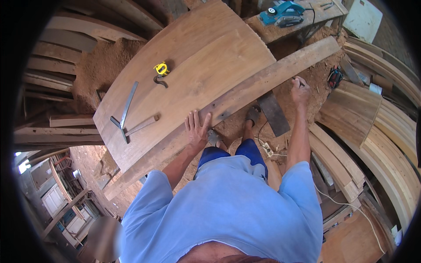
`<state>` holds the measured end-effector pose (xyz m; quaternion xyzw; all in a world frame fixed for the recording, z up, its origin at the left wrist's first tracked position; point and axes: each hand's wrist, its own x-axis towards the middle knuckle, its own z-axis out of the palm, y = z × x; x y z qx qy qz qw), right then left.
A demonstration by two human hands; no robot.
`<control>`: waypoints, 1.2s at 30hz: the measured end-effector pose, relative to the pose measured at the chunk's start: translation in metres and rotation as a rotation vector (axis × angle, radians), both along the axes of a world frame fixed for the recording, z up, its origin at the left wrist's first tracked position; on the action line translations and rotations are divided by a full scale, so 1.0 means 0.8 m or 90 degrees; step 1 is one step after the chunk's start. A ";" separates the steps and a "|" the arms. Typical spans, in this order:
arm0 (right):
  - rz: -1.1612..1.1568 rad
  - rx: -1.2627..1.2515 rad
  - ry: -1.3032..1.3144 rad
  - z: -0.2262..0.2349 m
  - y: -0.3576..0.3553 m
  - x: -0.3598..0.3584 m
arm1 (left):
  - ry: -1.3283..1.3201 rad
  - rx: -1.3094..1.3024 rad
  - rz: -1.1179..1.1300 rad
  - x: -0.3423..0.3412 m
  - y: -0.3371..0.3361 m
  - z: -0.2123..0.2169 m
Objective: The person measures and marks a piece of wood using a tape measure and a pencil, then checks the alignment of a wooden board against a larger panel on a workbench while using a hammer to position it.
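A long narrow wooden plank lies along the near edge of a wide wooden board. My left hand rests flat on the plank, fingers spread, holding nothing. Farther along, my right hand is closed on a small dark pencil-like thing whose tip touches the plank's edge. On the board lie a yellow tape measure, a metal square and a short wooden stick.
A blue electric planer sits on a bench at the back. Sawdust covers the floor around my sandalled feet. Curved planks are stacked at the right, more timber at the left. A white cord trails by my right side.
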<state>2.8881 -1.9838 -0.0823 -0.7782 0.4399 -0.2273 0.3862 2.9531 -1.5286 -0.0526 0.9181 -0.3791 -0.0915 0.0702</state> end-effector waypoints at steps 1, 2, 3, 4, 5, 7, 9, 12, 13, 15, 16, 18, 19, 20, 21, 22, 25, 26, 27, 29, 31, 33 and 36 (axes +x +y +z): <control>0.010 -0.008 0.004 0.002 0.007 0.002 | -0.001 0.000 0.001 0.000 0.001 0.001; 0.022 -0.045 0.023 0.005 0.016 0.003 | 0.002 0.001 0.001 -0.001 0.001 0.002; 0.034 -0.081 0.042 0.007 0.026 0.000 | 0.004 0.001 0.001 -0.001 0.001 0.003; 0.049 -0.118 0.060 0.012 0.038 0.001 | 0.006 0.002 0.004 -0.002 0.002 0.004; 0.052 -0.105 0.052 0.015 0.049 -0.001 | 0.001 -0.002 0.002 -0.002 0.002 0.003; 0.057 -0.080 0.037 0.021 0.074 -0.005 | -0.008 -0.010 -0.002 -0.002 0.004 -0.002; 0.105 -0.098 0.049 0.034 0.108 -0.008 | -0.010 -0.018 -0.006 -0.002 0.003 -0.001; 0.183 -0.105 0.048 0.050 0.165 -0.010 | -0.002 -0.021 0.003 -0.003 0.004 0.000; 0.209 -0.085 0.039 0.047 0.181 -0.014 | 0.000 -0.022 0.002 -0.003 0.004 0.001; 0.258 -0.009 0.038 0.047 0.211 -0.021 | -0.002 -0.024 0.000 -0.003 0.003 0.003; 0.284 0.046 0.045 0.050 0.226 -0.023 | -0.003 -0.024 0.001 -0.003 0.003 0.004; 0.316 0.106 0.039 0.063 0.255 -0.025 | -0.012 0.000 -0.005 -0.002 0.007 -0.001; 0.322 0.110 0.025 0.070 0.268 -0.026 | -0.016 0.013 -0.009 -0.001 0.006 0.001; 0.329 0.115 0.012 0.076 0.279 -0.027 | -0.014 0.010 -0.013 0.000 0.008 0.004; 0.339 0.090 0.007 0.080 0.289 -0.028 | -0.011 0.007 -0.017 0.000 0.010 0.007; 0.349 0.065 0.003 0.082 0.297 -0.030 | -0.008 0.003 -0.021 0.002 0.010 0.015; 0.278 0.072 -0.003 0.082 0.321 -0.046 | 0.098 0.009 0.002 0.022 0.014 0.036; 0.241 0.089 -0.006 0.077 0.329 -0.052 | 0.095 0.019 -0.003 0.021 0.019 0.039; 0.181 0.184 -0.010 0.060 0.336 -0.061 | 0.092 0.030 -0.008 0.018 0.021 0.042; 0.050 0.368 -0.018 0.000 0.338 -0.088 | 0.108 0.033 -0.020 0.011 0.019 0.047; -0.059 0.628 -0.061 -0.029 0.338 -0.114 | 0.156 0.031 -0.022 -0.015 0.028 0.054; -0.143 0.825 -0.168 -0.026 0.348 -0.120 | 0.189 0.008 -0.035 -0.039 0.035 0.058; -0.197 0.902 -0.388 -0.028 0.370 -0.123 | 0.224 -0.007 -0.060 -0.075 0.045 0.055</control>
